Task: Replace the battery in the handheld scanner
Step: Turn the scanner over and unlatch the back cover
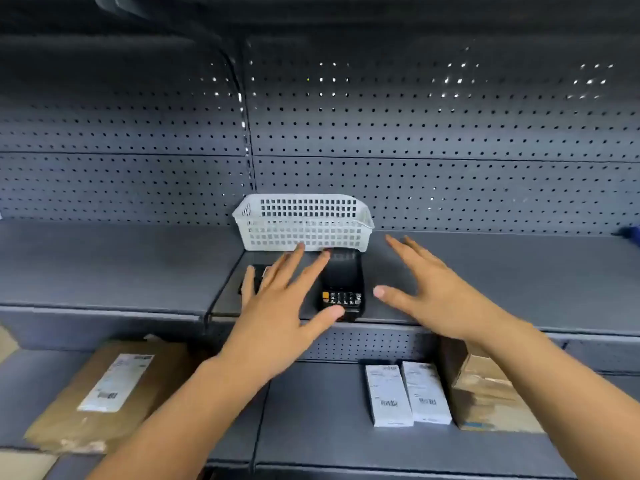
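Furthest to the left of both hands, on the lower shelf, lay a flat brown cardboard parcel [104, 393] with a white shipping label on its top face.

On the grey metal shelf [104, 265] above it, a small dark object [258, 275], possibly the spare battery, lay under the outer fingers of the left hand; it was mostly hidden, and its identity could not be confirmed.

The left hand [277, 306] was fully open, palm down, with fingers spread. It gripped nothing. Its thumb lay at the near end of the handheld scanner [343, 289], over or against it; contact could not be confirmed.

The scanner lay flat, face up, between the two hands. Its keypad end pointed toward the person and its dark screen end pointed toward the back of the shelf. An orange key showed at the left edge of the keypad.

Beyond the fingertips of the left hand stood a white perforated plastic basket [304, 221], with the far end of the scanner just in front of it. Behind the basket ran the grey pegboard back panel [450, 133].

The right hand [426, 289] was also fully open, palm down, fingers extended, and held nothing. It hovered just to the right of the scanner, apart from it.

Below the right forearm, on the lower shelf, lay two white labelled boxes [408, 393] side by side. To their right stood a taped brown carton [491, 393].
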Tool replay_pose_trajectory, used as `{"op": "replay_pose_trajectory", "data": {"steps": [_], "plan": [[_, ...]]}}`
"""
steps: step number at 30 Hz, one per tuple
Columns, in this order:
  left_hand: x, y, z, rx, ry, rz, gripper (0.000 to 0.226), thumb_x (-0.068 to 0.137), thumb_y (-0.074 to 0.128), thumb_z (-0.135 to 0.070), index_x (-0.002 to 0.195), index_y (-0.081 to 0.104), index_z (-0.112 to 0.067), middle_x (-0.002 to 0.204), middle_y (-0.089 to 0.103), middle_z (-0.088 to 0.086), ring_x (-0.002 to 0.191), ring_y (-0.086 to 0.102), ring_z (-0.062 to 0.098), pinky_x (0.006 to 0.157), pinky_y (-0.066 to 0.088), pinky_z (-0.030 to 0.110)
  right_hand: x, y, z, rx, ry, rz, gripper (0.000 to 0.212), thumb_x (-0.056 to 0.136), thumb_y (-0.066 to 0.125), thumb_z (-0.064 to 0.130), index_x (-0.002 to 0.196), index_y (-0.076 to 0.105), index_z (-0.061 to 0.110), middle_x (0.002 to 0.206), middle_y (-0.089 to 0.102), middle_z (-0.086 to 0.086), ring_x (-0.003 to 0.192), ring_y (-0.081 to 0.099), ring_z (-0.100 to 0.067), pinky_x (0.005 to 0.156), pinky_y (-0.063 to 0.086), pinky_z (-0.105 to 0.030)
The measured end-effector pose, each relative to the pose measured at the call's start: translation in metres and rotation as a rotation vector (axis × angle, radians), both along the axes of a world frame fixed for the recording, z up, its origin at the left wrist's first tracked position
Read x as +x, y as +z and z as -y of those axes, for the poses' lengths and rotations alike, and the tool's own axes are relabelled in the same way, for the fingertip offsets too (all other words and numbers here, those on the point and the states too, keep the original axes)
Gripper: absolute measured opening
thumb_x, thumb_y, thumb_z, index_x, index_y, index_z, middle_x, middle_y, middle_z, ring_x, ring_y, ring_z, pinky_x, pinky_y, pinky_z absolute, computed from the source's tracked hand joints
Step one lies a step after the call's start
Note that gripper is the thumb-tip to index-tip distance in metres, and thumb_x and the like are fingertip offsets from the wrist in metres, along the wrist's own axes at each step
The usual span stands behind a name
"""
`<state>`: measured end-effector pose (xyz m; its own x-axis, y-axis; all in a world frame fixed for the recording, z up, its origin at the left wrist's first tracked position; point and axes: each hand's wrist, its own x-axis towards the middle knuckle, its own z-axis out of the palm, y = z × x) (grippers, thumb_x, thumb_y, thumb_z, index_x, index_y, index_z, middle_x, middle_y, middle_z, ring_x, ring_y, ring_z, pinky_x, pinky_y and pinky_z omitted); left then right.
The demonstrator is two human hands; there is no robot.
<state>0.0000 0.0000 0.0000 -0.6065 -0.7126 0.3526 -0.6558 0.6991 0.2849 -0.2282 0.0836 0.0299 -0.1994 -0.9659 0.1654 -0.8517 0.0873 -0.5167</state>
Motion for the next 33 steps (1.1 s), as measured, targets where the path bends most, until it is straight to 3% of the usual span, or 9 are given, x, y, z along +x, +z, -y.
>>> {"op": "replay_pose_trajectory", "data": {"steps": [5, 9, 13, 18, 23, 27, 30, 33], "plan": [[-0.013, -0.012, 0.006, 0.022, -0.025, -0.017, 0.073, 0.084, 0.035, -0.075, 0.147, 0.005, -0.055, 0.161, -0.002, -0.018, 0.142, -0.006, -0.006, 0.118, -0.012, 0.037, -0.01, -0.012, 0.049, 0.046, 0.16, 0.057, 0.075, 0.088, 0.053, 0.054, 0.151, 0.015, 0.038, 0.161, 0.019, 0.006, 0.148, 0.015, -0.01, 0.111, 0.012, -0.02], [-0.015, -0.022, 0.014, 0.013, -0.074, -0.015, 0.068, 0.085, 0.036, -0.074, 0.146, 0.013, -0.055, 0.16, 0.01, -0.017, 0.137, 0.001, -0.012, 0.12, -0.003, 0.033, -0.017, -0.019, 0.076, 0.071, 0.179, 0.096, 0.063, 0.093, 0.048, 0.049, 0.15, 0.025, 0.034, 0.159, 0.026, 0.011, 0.144, 0.024, -0.005, 0.111, 0.017, -0.017], [-0.02, -0.031, 0.024, 0.046, -0.113, -0.022, 0.065, 0.085, 0.034, -0.076, 0.144, 0.03, -0.05, 0.151, 0.041, -0.009, 0.141, 0.026, 0.0, 0.119, 0.006, 0.031, -0.026, -0.024, 0.09, 0.096, 0.161, 0.118, 0.052, 0.096, 0.047, 0.04, 0.146, 0.032, 0.038, 0.153, 0.037, 0.014, 0.14, 0.034, -0.004, 0.108, 0.023, -0.016], [-0.022, -0.043, 0.031, -0.011, -0.15, -0.072, 0.063, 0.089, 0.041, -0.066, 0.14, 0.05, -0.031, 0.13, 0.065, 0.0, 0.127, 0.054, 0.017, 0.111, 0.025, 0.033, -0.033, -0.03, 0.093, 0.08, 0.135, 0.197, 0.045, 0.094, 0.05, 0.043, 0.139, 0.041, 0.045, 0.144, 0.048, 0.021, 0.134, 0.041, 0.002, 0.117, 0.03, -0.032], [-0.023, -0.049, 0.035, -0.024, -0.176, -0.12, 0.061, 0.088, 0.045, -0.064, 0.139, 0.052, -0.03, 0.131, 0.065, 0.004, 0.126, 0.057, 0.022, 0.106, 0.033, 0.037, -0.032, -0.03, 0.093, 0.072, 0.128, 0.304, 0.043, 0.093, 0.056, 0.036, 0.135, 0.047, 0.044, 0.136, 0.056, 0.02, 0.128, 0.046, 0.008, 0.113, 0.033, -0.024], [-0.022, -0.042, 0.031, 0.029, -0.174, -0.159, 0.062, 0.087, 0.044, -0.066, 0.135, 0.057, -0.029, 0.14, 0.057, 0.008, 0.125, 0.048, 0.015, 0.108, 0.03, 0.026, -0.027, -0.026, 0.092, 0.044, 0.091, 0.486, 0.045, 0.092, 0.059, 0.028, 0.137, 0.05, 0.032, 0.128, 0.063, 0.017, 0.121, 0.052, 0.01, 0.106, 0.037, -0.015], [-0.025, -0.035, 0.026, 0.065, -0.185, -0.18, 0.063, 0.089, 0.037, -0.069, 0.131, 0.059, -0.028, 0.132, 0.064, 0.001, 0.122, 0.045, 0.007, 0.107, 0.027, 0.023, -0.026, -0.024, 0.093, -0.038, 0.018, 0.646, 0.037, 0.094, 0.057, 0.023, 0.131, 0.058, 0.02, 0.129, 0.065, 0.012, 0.122, 0.055, 0.002, 0.111, 0.035, -0.023], [-0.031, -0.028, 0.022, 0.052, -0.2, -0.18, 0.063, 0.089, 0.033, -0.07, 0.125, 0.06, -0.026, 0.122, 0.07, -0.005, 0.122, 0.043, 0.001, 0.104, 0.031, 0.025, -0.028, -0.024, 0.095, -0.096, -0.012, 0.746, 0.027, 0.095, 0.052, 0.009, 0.115, 0.068, 0.017, 0.115, 0.071, 0.008, 0.112, 0.062, -0.006, 0.11, 0.037, -0.027]]}}
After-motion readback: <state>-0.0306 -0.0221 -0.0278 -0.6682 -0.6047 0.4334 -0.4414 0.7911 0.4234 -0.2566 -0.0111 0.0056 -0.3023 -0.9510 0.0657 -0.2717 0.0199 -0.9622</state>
